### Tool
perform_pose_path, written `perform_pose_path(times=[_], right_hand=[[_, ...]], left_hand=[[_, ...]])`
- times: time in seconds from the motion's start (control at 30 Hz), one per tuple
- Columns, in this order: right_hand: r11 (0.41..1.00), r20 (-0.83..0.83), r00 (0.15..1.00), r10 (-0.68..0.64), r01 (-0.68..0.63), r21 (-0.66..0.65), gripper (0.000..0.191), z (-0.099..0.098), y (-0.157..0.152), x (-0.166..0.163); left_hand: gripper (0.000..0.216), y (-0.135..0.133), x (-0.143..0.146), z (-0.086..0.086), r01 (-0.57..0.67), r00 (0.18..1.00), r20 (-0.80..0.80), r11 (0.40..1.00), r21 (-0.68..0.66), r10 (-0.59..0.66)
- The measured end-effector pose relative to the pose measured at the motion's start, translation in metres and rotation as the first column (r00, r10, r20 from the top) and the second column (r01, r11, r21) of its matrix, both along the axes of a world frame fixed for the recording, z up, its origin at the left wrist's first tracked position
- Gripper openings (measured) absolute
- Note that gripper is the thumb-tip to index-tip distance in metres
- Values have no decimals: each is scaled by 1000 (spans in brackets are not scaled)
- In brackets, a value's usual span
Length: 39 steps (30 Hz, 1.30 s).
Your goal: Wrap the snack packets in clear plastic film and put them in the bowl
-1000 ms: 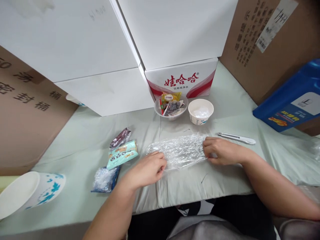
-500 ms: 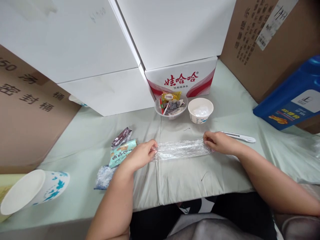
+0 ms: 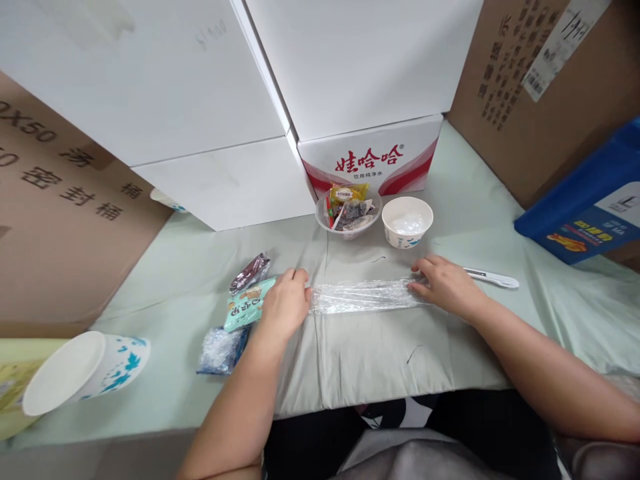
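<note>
A strip of clear plastic wrap (image 3: 367, 297) lies stretched from side to side on the cloth in front of me. My left hand (image 3: 287, 303) is closed on its left end, with the fingertips partly hidden. At the other end, my right hand (image 3: 445, 285) has its thumb and fingers apart, the thumb touching the wrap. Just beyond the right hand lies a white utility knife (image 3: 493, 277). Beside my left hand are a teal snack packet (image 3: 245, 307), a dark red wrapped packet (image 3: 251, 272) and a crumpled clear-and-blue packet (image 3: 220, 350).
Behind the wrap stand a clear bowl of packaged snacks (image 3: 349, 217) and a paper bowl (image 3: 407, 233) holding clear plastic. White boxes (image 3: 370, 157) and a brown carton (image 3: 493, 87) block the back. A paper tub (image 3: 113, 367) lies at left; a blue container (image 3: 575, 220) is at right.
My right hand's fingers have spread from their pinch on the wrap. My left hand has turned knuckles-up at the left end. The strip looks narrower and flatter; the view has shifted slightly.
</note>
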State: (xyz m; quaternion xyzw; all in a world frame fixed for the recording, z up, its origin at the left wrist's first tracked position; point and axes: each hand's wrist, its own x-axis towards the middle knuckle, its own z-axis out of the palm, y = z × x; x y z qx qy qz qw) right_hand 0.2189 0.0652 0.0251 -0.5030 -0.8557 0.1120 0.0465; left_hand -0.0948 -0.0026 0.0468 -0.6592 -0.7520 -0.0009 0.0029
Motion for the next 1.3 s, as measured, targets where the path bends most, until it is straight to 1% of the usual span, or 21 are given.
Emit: perform_pose_path(times=[0.03,0.1,0.17,0.23,0.37,0.43,0.5,0.57,0.6,0.63,0.67,0.73,0.8,0.83,0.87,0.9,0.93,1.0,1.07,1.17,1.3], right_hand=[[1000,-10,1000,14,-14,28,30,0,1,2],[999,-3,999,46,-46,22,29,0,4,6],[995,4,996,85,-85,-46,16,2,6,9],[984,-38,990,137,-141,-111,8,6,6,10],[944,-234,963,134,-196,-264,3,17,0,13],[901,-336,935,112,-238,-362,12,22,-4,14],[862,-469,873,133,-336,-381,26,26,-8,14],[809,-605,775,184,-469,-354,36,29,-12,14],[758,-658,722,211,-547,-357,36,31,-13,14],[681,-697,679,228,-623,-385,33,32,-14,14],[575,-726,647,234,-694,-433,29,34,-15,14],[283,-781,589,210,-801,-528,28,36,-17,13],[-24,-839,530,124,-844,-536,49,35,-17,12],[-117,-863,502,57,-855,-506,64,33,-17,11],[-146,-877,479,-24,-870,-471,76,30,-17,9],[-115,-878,466,-110,-883,-455,82,26,-17,7],[-41,-866,459,-199,-886,-461,83,21,-17,4],[134,-812,450,-372,-839,-527,73,9,-15,-2],[235,-736,442,-513,-752,-615,63,-4,-11,-9],[271,-658,429,-619,-669,-692,63,-16,-6,-16],[300,-688,420,-592,-677,-672,62,-17,-5,-19]], left_hand=[[14,-3,5,-1,46,999,-4,996,72,-45],[15,-10,18,-4,190,979,46,973,130,-198],[16,-16,31,-10,346,927,114,932,107,-357],[20,-19,42,-18,433,891,118,898,77,-439],[32,-19,52,-29,429,902,15,900,77,-432],[34,-19,54,-32,425,905,-5,901,84,-426],[35,-19,55,-33,428,903,-6,899,92,-429],[39,-21,56,-35,455,889,13,885,95,-459],[41,-22,56,-36,488,870,32,868,91,-492],[42,-23,57,-36,532,841,58,843,83,-537],[42,-24,57,-37,586,802,88,807,72,-590],[41,-25,59,-37,711,688,160,702,43,-708],[40,-26,62,-38,825,548,226,565,16,-806],[41,-27,63,-38,865,484,252,501,6,-838],[41,-27,65,-38,892,435,272,451,-3,-858],[42,-28,66,-39,905,410,287,425,-9,-866],[42,-29,67,-39,907,405,297,420,-15,-865],[43,-30,69,-39,899,422,312,437,-24,-851],[45,-31,70,-39,892,435,321,451,-27,-841],[46,-31,71,-38,890,438,334,454,-32,-835],[46,-31,72,-38,891,433,341,453,-24,-834]])
